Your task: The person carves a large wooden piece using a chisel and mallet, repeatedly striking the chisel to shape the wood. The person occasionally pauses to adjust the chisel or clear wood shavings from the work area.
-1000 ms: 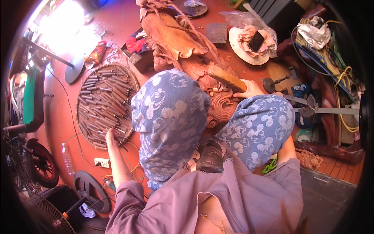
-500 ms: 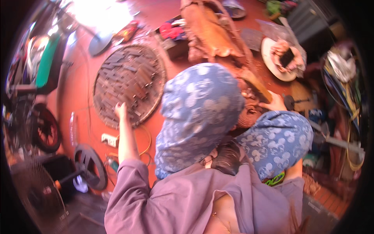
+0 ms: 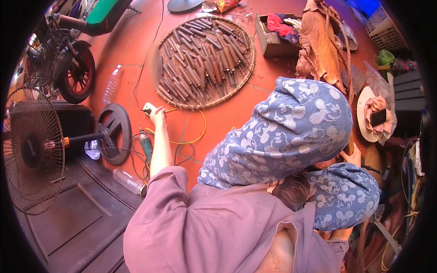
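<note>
My left hand (image 3: 158, 117) reaches down to a white power strip (image 3: 148, 108) on the floor. Its fingers are curled over the strip's near end, and what lies under them is hidden. A yellow cord (image 3: 204, 123) loops away beside that hand. On the far right, my right hand (image 3: 352, 156) is closed round the lower part of a brown wood carving (image 3: 321, 43), partly hidden behind my knee. Beyond my left hand lies a round woven tray (image 3: 249, 73) full of wood-handled carving chisels (image 3: 200, 68).
A green power tool (image 3: 146, 148) with tangled cables lies by my left forearm. Plastic bottles (image 3: 112, 85), a standing fan (image 3: 32, 150) and a motorbike wheel (image 3: 77, 75) are on the left. A box of cloths (image 3: 273, 38) stands ahead; a hat with a phone (image 3: 378, 118) lies right.
My left hand has gone from the edge of the chisel tray to the power strip. The view has swung left. My right hand stays by the carving.
</note>
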Demonstrator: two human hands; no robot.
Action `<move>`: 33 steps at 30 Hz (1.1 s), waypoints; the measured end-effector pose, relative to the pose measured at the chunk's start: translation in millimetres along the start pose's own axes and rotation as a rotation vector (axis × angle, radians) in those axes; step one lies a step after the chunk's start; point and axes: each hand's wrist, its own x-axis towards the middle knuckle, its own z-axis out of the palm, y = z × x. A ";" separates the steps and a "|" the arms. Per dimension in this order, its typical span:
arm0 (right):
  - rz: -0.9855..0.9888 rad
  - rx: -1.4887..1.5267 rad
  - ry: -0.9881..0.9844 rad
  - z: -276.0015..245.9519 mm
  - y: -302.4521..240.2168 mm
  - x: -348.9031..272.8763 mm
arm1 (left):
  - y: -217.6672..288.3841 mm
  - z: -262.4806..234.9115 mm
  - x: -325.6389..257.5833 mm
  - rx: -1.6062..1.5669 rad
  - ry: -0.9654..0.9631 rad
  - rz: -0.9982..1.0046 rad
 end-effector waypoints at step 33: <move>0.114 -0.027 -0.037 -3.7 2.6 2.2 | -5.6 180.6 -88.1 0.888 -0.201 0.357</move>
